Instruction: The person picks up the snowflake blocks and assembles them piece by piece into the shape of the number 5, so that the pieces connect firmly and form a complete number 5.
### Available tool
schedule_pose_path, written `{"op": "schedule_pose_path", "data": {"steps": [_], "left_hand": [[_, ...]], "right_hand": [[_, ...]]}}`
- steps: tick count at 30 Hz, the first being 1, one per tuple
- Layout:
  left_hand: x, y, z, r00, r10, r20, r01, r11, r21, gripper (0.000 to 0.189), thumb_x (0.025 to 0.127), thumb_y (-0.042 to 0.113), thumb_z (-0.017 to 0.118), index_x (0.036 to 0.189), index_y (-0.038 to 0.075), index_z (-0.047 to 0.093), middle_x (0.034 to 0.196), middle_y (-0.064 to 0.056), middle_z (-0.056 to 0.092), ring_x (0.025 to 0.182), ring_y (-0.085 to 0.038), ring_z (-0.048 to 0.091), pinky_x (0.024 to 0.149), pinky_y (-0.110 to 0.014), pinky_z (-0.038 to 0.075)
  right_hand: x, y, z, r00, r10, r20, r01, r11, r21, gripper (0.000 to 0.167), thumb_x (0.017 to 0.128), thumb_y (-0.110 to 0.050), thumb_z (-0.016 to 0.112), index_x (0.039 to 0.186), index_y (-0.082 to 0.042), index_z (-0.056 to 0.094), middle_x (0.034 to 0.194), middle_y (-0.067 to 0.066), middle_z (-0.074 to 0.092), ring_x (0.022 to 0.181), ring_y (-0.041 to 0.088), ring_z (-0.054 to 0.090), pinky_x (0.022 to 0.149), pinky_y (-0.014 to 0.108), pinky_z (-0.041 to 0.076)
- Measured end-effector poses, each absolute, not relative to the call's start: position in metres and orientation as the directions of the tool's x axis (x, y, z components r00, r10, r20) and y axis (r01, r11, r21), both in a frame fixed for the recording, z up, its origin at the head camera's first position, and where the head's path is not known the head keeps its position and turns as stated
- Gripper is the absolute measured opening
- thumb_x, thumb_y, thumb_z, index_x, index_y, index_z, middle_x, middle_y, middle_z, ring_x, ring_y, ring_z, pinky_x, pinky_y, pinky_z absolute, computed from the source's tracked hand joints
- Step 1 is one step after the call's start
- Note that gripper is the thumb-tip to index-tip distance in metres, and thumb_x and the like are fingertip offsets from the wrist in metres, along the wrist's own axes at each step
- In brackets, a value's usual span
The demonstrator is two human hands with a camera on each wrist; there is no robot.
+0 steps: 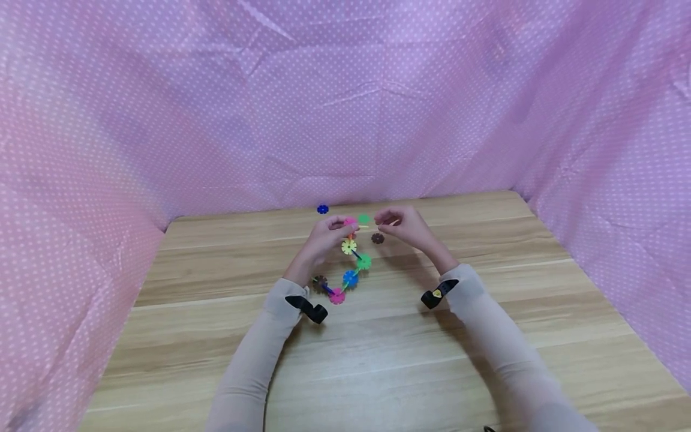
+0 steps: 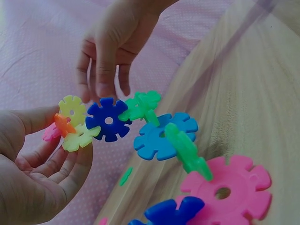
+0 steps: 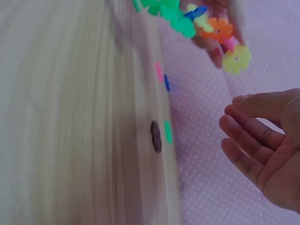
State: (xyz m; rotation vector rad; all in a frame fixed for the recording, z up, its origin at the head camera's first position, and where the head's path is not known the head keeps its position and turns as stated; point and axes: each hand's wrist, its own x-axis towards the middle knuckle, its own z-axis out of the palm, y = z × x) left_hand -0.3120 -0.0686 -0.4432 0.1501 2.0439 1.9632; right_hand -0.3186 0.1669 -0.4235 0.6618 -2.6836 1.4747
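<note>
My left hand (image 1: pixel 326 236) pinches the upper end of a chain of notched flower-shaped plastic discs. At that end are a pink disc (image 1: pixel 350 221), an orange disc (image 2: pixel 64 125) and a yellow disc (image 3: pixel 236 59) that sticks out toward the right. Below hang another yellow disc (image 1: pixel 349 246), a green disc (image 1: pixel 364 261), a light blue disc (image 1: pixel 351 278), a larger-looking pink disc (image 2: pixel 243 187) and a brown disc (image 1: pixel 320 283), with narrow edge-on discs between. Beside the yellow end, my right hand (image 1: pixel 405 225) hovers with fingers loosely bent, holding nothing.
Loose discs lie toward the table's far edge: a dark blue one (image 1: pixel 323 209), a green one (image 1: pixel 364 218), a brown one (image 3: pixel 156 137) and a pink one (image 3: pixel 159 72). Pink dotted cloth (image 1: pixel 345 120) rises behind the wooden table (image 1: pixel 345 372) and at both sides.
</note>
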Motion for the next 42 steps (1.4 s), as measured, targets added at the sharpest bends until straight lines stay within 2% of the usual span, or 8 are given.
{"op": "schedule_pose_path", "data": {"steps": [7, 9, 12, 19, 24, 27, 37, 42], "left_hand": [[-0.312, -0.07, -0.443, -0.946, 0.285, -0.155, -0.141, 0.069, 0.988, 0.036, 0.098, 0.027, 0.07, 0.126, 0.006, 0.063, 0.119, -0.011, 0.068, 0.101, -0.013, 0.064, 0.103, -0.038, 0.054], [-0.312, -0.07, -0.442, -0.944, 0.29, -0.156, -0.14, 0.073, 0.987, 0.035, 0.099, 0.027, 0.069, 0.126, 0.006, 0.063, 0.123, -0.016, 0.067, 0.1, -0.013, 0.064, 0.1, -0.036, 0.055], [-0.312, -0.07, -0.443, -0.942, 0.297, -0.153, -0.136, 0.079, 0.988, 0.034, 0.1, 0.027, 0.068, 0.126, 0.006, 0.063, 0.116, -0.012, 0.069, 0.096, -0.012, 0.065, 0.094, -0.032, 0.056], [-0.312, -0.07, -0.442, -0.935, 0.31, -0.174, -0.157, 0.079, 0.984, 0.034, 0.1, 0.027, 0.067, 0.128, 0.007, 0.061, 0.131, -0.024, 0.064, 0.099, -0.016, 0.066, 0.09, -0.029, 0.056], [-0.311, -0.071, -0.442, -0.934, 0.309, -0.178, -0.159, 0.085, 0.984, 0.034, 0.1, 0.027, 0.067, 0.128, 0.008, 0.062, 0.121, -0.014, 0.07, 0.1, -0.016, 0.067, 0.088, -0.028, 0.055], [-0.311, -0.071, -0.441, -0.932, 0.315, -0.177, -0.157, 0.088, 0.984, 0.034, 0.101, 0.028, 0.066, 0.128, 0.008, 0.061, 0.126, -0.019, 0.068, 0.098, -0.014, 0.067, 0.087, -0.028, 0.054], [-0.311, -0.071, -0.441, -0.928, 0.332, -0.166, -0.148, 0.078, 0.986, 0.033, 0.101, 0.026, 0.065, 0.127, 0.007, 0.06, 0.134, -0.025, 0.063, 0.1, -0.015, 0.068, 0.089, -0.03, 0.055], [-0.311, -0.071, -0.441, -0.929, 0.33, -0.167, -0.152, 0.071, 0.986, 0.032, 0.102, 0.024, 0.065, 0.128, 0.007, 0.059, 0.132, -0.022, 0.066, 0.105, -0.02, 0.068, 0.091, -0.031, 0.055]], "right_hand": [[-0.331, 0.174, -0.434, -0.869, -0.458, 0.19, -0.433, 0.516, -0.739, 0.021, 0.085, 0.008, 0.07, 0.106, 0.011, 0.069, 0.097, 0.021, 0.074, 0.087, 0.026, 0.07, 0.082, 0.038, 0.06], [-0.333, 0.174, -0.437, -0.868, -0.474, 0.148, -0.421, 0.545, -0.725, 0.022, 0.085, 0.008, 0.07, 0.107, 0.011, 0.069, 0.099, 0.022, 0.073, 0.091, 0.03, 0.07, 0.087, 0.042, 0.06], [-0.337, 0.173, -0.44, -0.872, -0.484, 0.067, -0.383, 0.592, -0.709, 0.025, 0.086, 0.008, 0.069, 0.111, 0.01, 0.069, 0.104, 0.024, 0.072, 0.098, 0.035, 0.068, 0.091, 0.045, 0.058], [-0.344, 0.172, -0.445, -0.857, -0.515, -0.035, -0.383, 0.679, -0.626, 0.033, 0.086, 0.001, 0.076, 0.117, 0.006, 0.069, 0.104, 0.021, 0.071, 0.094, 0.029, 0.065, 0.088, 0.041, 0.057], [-0.346, 0.172, -0.448, -0.849, -0.518, -0.103, -0.368, 0.72, -0.588, 0.035, 0.088, -0.004, 0.076, 0.122, 0.003, 0.069, 0.107, 0.018, 0.071, 0.096, 0.027, 0.064, 0.09, 0.041, 0.056], [-0.347, 0.171, -0.447, -0.85, -0.511, -0.131, -0.35, 0.733, -0.583, 0.034, 0.089, -0.004, 0.075, 0.122, 0.001, 0.069, 0.111, 0.017, 0.071, 0.1, 0.027, 0.064, 0.094, 0.042, 0.055], [-0.348, 0.169, -0.448, -0.857, -0.494, -0.148, -0.328, 0.743, -0.584, 0.017, 0.089, -0.003, 0.076, 0.104, 0.001, 0.069, 0.106, 0.016, 0.07, 0.101, 0.028, 0.066, 0.094, 0.041, 0.056], [-0.346, 0.169, -0.449, -0.873, -0.467, -0.141, -0.275, 0.711, -0.647, 0.017, 0.088, 0.001, 0.075, 0.101, 0.001, 0.064, 0.1, 0.016, 0.068, 0.095, 0.026, 0.064, 0.085, 0.033, 0.056]]}}
